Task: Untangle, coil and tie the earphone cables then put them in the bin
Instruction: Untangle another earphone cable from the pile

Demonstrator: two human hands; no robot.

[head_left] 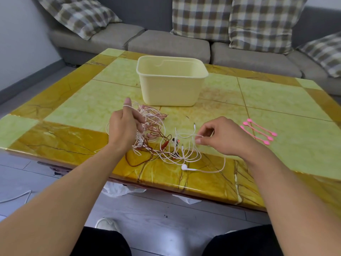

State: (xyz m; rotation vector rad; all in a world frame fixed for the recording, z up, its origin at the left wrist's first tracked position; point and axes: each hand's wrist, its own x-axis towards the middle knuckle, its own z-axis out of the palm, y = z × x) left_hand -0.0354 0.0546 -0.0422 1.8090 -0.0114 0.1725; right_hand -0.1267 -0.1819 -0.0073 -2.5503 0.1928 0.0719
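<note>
White and pink earphone cables [156, 137] lie tangled at the table's near edge. My left hand [125, 126] lifts the clump, a strand looped over one finger, while my right hand [219, 137] pinches a white strand, pulling it free; the bin [171, 89] waits beyond.

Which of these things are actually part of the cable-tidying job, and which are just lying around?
Part of the job:
tangled earphone cables
pink cable ties
yellow bin
left hand
right hand

Just lying about:
checked cushions
grey sofa
white plastic bag on the floor

Three pink ties [258, 131], one bin [171, 89], four cushions [201, 17].
</note>
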